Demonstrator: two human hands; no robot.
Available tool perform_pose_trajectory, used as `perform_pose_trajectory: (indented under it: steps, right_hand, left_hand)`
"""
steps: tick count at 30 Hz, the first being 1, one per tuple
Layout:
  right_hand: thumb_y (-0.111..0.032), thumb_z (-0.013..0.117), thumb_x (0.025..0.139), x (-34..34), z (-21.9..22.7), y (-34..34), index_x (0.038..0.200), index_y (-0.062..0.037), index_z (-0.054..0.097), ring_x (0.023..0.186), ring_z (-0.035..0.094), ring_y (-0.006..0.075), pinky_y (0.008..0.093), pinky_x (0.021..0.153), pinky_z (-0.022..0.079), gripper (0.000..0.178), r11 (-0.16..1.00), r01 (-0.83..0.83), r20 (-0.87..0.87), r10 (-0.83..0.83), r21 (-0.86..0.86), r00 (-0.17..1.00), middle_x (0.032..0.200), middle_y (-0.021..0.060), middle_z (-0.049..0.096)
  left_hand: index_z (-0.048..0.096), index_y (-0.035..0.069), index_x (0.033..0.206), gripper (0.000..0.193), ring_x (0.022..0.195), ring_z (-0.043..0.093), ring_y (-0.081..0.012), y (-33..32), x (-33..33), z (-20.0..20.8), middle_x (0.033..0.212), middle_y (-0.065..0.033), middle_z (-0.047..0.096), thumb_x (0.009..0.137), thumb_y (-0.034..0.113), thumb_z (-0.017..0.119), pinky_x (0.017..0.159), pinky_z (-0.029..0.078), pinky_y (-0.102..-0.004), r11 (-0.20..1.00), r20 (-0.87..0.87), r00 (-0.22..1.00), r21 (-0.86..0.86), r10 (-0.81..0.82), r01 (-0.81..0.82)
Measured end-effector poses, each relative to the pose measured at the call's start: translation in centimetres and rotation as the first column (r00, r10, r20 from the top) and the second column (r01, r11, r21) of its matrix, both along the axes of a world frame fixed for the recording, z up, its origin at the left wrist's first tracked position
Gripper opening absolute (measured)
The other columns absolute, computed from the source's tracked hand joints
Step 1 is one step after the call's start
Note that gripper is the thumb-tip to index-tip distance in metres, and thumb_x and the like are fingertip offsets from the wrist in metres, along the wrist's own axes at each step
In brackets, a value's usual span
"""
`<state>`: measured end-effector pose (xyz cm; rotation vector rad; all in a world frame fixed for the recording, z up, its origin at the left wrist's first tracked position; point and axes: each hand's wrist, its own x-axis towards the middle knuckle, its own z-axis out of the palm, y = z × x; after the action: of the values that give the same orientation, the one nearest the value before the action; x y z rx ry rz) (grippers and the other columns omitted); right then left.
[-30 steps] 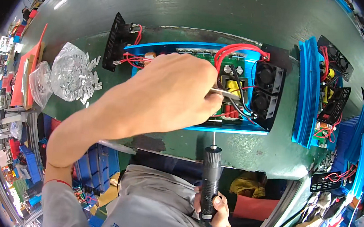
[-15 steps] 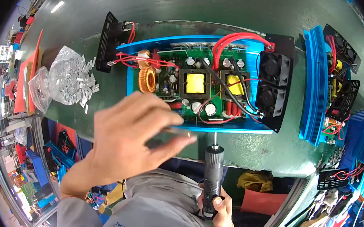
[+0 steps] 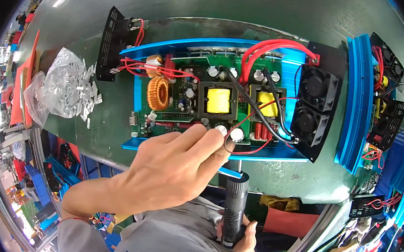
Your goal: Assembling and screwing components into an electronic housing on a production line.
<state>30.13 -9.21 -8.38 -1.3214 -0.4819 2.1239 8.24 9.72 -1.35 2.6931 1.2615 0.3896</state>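
1. Casing (image 3: 276, 158): mid-bench (image 3: 204, 2); circuit board (image 3: 223, 61) inside.
2. On the board: coil (image 3: 158, 93) at left; one transformer (image 3: 219, 101) mid-board, another (image 3: 266, 104) to its right.
3. Casing's right end: fan panel (image 3: 335, 56), bearing a far fan (image 3: 317, 87) and a near fan (image 3: 310, 123).
4. Off the casing's far left corner: vented panel (image 3: 108, 44).
5. Farther left: plastic bag (image 3: 65, 86), small pieces (image 3: 90, 97) at its right side.
6. Right of the fan panel: second casing (image 3: 356, 107).
7. Near side: screwdriver (image 3: 235, 207) in the right hand (image 3: 247, 242); left hand (image 3: 169, 161) left of it, at the casing's near wall.
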Motion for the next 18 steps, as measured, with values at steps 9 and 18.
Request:
perform_pose_trajectory:
  steps: [9,18]
  right_hand:
    - [-0.077,0.023,0.096,-0.3,-1.2,0.8,0.140,0.0083,0.044,0.052,0.048,0.0179,0.0290,0.056,0.040,0.098,1.000,-0.004,-0.238,-0.004,-0.031,0.971,0.060,0.0129,0.059]
    - [-0.075,0.032,0.095,1.0,-2.9,-3.3,0.128,0.0072,0.054,0.059,0.056,0.0186,0.0281,0.053,0.044,0.092,0.938,0.346,0.218,-0.342,0.023,0.914,0.075,0.0087,0.061]
  left_hand:
    - [0.070,-0.001,0.102,0.019,0.068,0.056,-0.0142,1.1,-0.3,0.8,0.084,-0.0013,0.053,0.084,0.007,0.071,0.048,0.044,-0.0293,0.984,0.063,0.994,-0.145,-0.095,0.103]
    - [0.074,0.011,0.100,0.027,0.071,0.062,-0.0185,-1.2,-4.3,0.8,0.088,-0.0004,0.064,0.074,0.016,0.082,0.059,0.050,-0.0315,0.991,0.352,0.929,0.022,0.118,-0.134]
